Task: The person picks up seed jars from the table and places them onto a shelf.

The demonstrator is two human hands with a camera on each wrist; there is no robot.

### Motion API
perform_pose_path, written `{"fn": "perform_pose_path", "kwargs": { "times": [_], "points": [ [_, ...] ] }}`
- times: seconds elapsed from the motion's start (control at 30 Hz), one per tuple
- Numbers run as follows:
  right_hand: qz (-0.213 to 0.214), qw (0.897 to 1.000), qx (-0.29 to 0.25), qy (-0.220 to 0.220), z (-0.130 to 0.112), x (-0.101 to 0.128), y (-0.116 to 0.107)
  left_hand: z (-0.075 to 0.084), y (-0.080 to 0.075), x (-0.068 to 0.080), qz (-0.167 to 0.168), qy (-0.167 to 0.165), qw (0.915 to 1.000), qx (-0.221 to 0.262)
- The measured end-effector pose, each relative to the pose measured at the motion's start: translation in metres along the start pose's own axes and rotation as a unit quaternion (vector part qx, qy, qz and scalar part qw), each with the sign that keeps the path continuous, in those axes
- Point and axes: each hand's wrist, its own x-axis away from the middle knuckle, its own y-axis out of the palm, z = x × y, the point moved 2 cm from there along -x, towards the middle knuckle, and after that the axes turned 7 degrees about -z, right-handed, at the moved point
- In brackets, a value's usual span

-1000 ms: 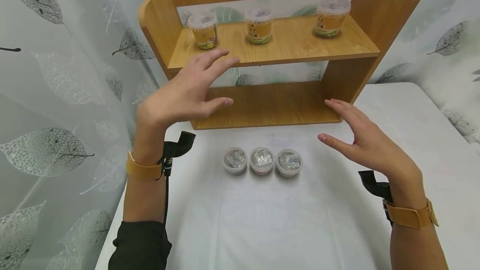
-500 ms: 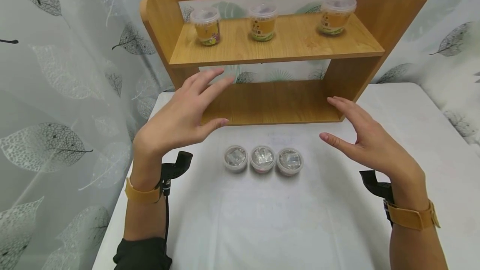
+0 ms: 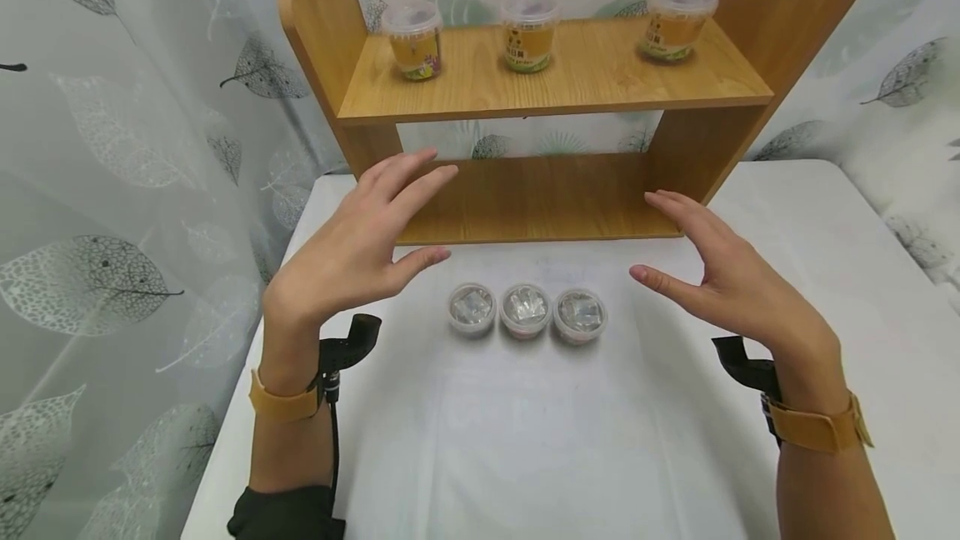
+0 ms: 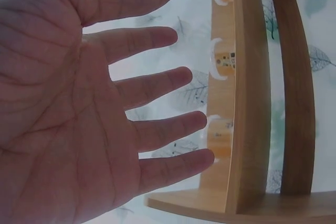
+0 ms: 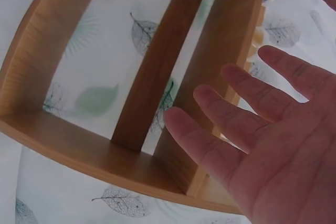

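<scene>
My left hand (image 3: 356,240) hangs in the air left of the three small round tubs, fingers spread and holding nothing. On the other side my right hand (image 3: 731,273) is also raised, fingers extended and thumb apart, with nothing in it. Between them on the white table sit a left tub (image 3: 472,309), a middle tub (image 3: 525,310) and a right tub (image 3: 580,315), in a row with clear lids over silvery packets. The left wrist view shows the spread palm (image 4: 68,119) before the shelf; the right wrist view shows bare fingers (image 5: 210,145).
A two-tier wooden shelf (image 3: 555,107) stands behind the tubs. Its upper board carries a left jar (image 3: 416,48), a middle jar (image 3: 528,40) and a right jar (image 3: 675,27), each with an orange label and clear lid. Leaf-patterned curtain (image 3: 127,190) borders the table (image 3: 540,440).
My left hand has come down from in front of the upper shelf board to lower beside the tubs. The right hand stays nearly where it was. The view has tipped slightly downward.
</scene>
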Motion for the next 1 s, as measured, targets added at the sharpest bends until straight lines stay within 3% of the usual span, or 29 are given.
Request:
{"fn": "perform_pose_path", "kwargs": {
  "times": [0.23, 0.5, 0.83, 1.0],
  "points": [
    [-0.047, 0.999, 0.008, 0.011, 0.007, -0.015, 0.015, -0.002, 0.001, 0.002, 0.000, -0.009, 1.0000, 0.003],
    [-0.091, 0.995, 0.016, -0.023, 0.022, -0.036, 0.045, -0.004, 0.002, 0.005, 0.005, -0.015, 0.9998, 0.007],
    [-0.167, 0.984, -0.034, -0.047, 0.042, -0.041, 0.087, -0.006, 0.005, 0.006, 0.004, -0.023, 0.9996, 0.016],
    [-0.174, 0.981, -0.065, -0.055, 0.044, -0.038, 0.100, -0.007, 0.006, 0.008, 0.002, -0.023, 0.9996, 0.019]
  ]
}}
